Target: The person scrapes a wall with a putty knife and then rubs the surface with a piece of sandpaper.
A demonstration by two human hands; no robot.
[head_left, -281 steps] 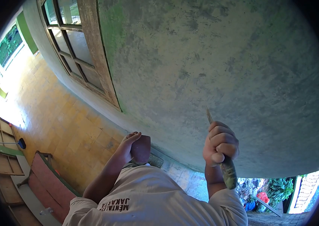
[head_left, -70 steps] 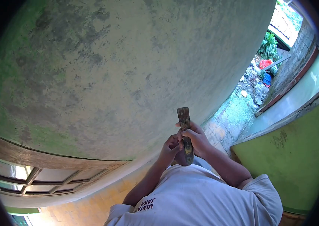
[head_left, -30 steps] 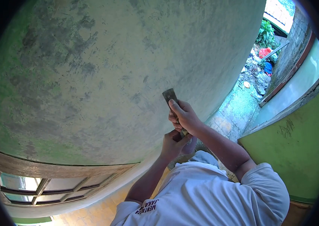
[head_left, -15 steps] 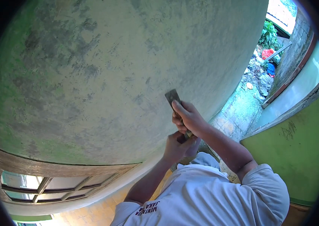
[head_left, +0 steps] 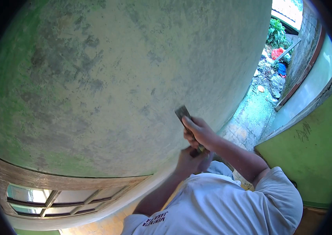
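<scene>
Scraper (head_left: 183, 113) is held against the wall (head_left: 126, 78), with the blade flat on the stained plaster. Its long axis slants from the handle at lower right up to the blade at upper left. Right hand (head_left: 198, 132) is nearer the blade, fingers closed round the shaft, forefinger laid along it. Left hand (head_left: 188, 161) sits below, clenched on the handle end, which is mostly hidden.

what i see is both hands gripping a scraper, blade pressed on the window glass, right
Not quite. The head view shows the right hand and left hand gripping the scraper, but its blade presses on the stained wall, not the window glass.
</scene>
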